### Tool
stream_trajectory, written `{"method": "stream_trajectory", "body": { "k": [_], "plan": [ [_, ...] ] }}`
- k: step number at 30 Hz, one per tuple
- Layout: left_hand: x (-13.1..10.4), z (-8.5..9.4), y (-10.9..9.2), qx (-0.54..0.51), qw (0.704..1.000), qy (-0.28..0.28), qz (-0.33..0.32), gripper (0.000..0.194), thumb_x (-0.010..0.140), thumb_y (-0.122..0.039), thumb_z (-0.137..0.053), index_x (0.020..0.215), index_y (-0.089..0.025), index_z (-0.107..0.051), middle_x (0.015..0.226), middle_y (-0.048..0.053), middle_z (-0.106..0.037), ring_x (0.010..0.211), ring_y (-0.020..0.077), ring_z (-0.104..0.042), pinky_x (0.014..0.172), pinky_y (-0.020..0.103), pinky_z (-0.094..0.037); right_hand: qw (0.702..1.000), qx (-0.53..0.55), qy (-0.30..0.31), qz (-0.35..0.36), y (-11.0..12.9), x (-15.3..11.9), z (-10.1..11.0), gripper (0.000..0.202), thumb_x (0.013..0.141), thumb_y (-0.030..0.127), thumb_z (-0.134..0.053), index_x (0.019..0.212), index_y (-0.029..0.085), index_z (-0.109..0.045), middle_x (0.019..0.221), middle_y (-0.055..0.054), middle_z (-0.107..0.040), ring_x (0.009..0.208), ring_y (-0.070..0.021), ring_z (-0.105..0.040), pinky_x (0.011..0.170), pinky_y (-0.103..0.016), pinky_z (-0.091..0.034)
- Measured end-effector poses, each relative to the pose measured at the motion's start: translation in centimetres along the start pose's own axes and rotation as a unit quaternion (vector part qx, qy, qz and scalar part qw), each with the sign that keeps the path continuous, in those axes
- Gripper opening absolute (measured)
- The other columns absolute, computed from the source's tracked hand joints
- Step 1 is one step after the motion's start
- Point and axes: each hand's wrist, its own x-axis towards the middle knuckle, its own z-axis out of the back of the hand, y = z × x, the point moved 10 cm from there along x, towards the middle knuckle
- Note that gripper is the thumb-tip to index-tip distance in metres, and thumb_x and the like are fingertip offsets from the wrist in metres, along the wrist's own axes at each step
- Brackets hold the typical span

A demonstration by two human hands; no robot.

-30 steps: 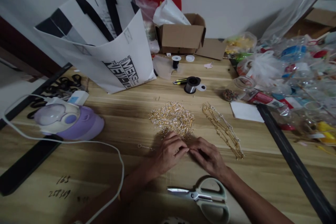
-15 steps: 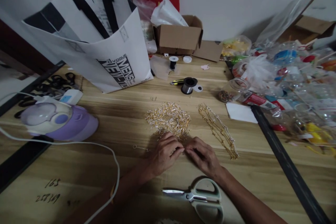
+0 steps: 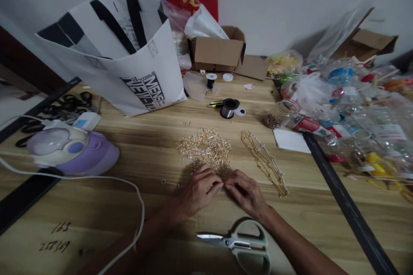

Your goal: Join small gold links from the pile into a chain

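Note:
My left hand (image 3: 203, 187) and my right hand (image 3: 245, 191) meet fingertip to fingertip just in front of a heap of small gold and silver chain pieces (image 3: 204, 146). Both are closed in a pinch; what lies between the fingertips is too small to make out. A short chain with a ring at its end (image 3: 169, 183) lies left of my left hand. To the right of my right hand, several gold and silver beaded chains (image 3: 264, 161) are laid out lengthwise. Scissors with pale green handles (image 3: 237, 242) rest below my hands, blades pointing left.
A purple and white machine (image 3: 74, 148) with a white cable (image 3: 138, 193) stands left. Behind are a paper bag (image 3: 151, 64), a cardboard box (image 3: 219, 51), a wire spool (image 3: 229, 107) and a cutter knife (image 3: 214, 104). Plastic bottles and packaging (image 3: 355, 103) pile up at right.
The camera view has shifted slightly. My hands stay pinched together at the same spot before the heap, with no clear movement of the things on the table.

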Motion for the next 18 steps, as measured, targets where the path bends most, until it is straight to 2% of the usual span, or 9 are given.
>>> {"method": "stream_trajectory", "body": {
  "k": [6,11,14,18],
  "plan": [
    [0.2,0.6,0.7,-0.02,1.0,-0.023,0.007,0.013,0.085,-0.014,-0.057,0.073,-0.016,-0.061,0.068,0.003,-0.062,0.074,0.0163,-0.054,0.068,0.028,-0.045,1.0,-0.01,-0.005,-0.006,-0.3,-0.1,0.1,0.013,0.092,0.021,-0.05,0.082,0.018,-0.057,0.072,-0.004,-0.056,0.066,-0.0149,-0.053,0.059,-0.025,-0.044],
    [0.6,3.7,3.9,0.025,0.993,-0.095,0.071,0.012,0.084,-0.017,-0.059,0.072,-0.017,-0.061,0.07,0.002,-0.064,0.072,0.0161,-0.056,0.069,0.029,-0.044,0.999,0.008,-0.024,-0.029,-1.0,-0.3,0.5,0.013,0.092,0.021,-0.05,0.08,0.018,-0.056,0.072,-0.003,-0.055,0.067,-0.0145,-0.052,0.059,-0.025,-0.043],
    [0.9,4.9,5.5,0.086,0.989,-0.071,0.101,0.01,0.082,-0.015,-0.059,0.073,-0.017,-0.062,0.072,0.001,-0.065,0.073,0.0165,-0.057,0.071,0.029,-0.044,0.999,0.018,-0.024,-0.038,-1.3,-0.3,0.5,0.013,0.092,0.021,-0.05,0.081,0.018,-0.056,0.074,-0.003,-0.055,0.067,-0.0146,-0.052,0.06,-0.025,-0.043],
    [0.9,5.2,6.7,0.182,0.977,-0.022,0.107,0.009,0.081,-0.014,-0.059,0.074,-0.018,-0.063,0.075,0.002,-0.065,0.076,0.0186,-0.054,0.073,0.031,-0.043,0.998,0.027,-0.033,-0.049,-1.5,-0.2,0.7,0.014,0.092,0.023,-0.05,0.08,0.018,-0.057,0.073,-0.003,-0.056,0.068,-0.015,-0.052,0.061,-0.025,-0.042]
  ]
}}
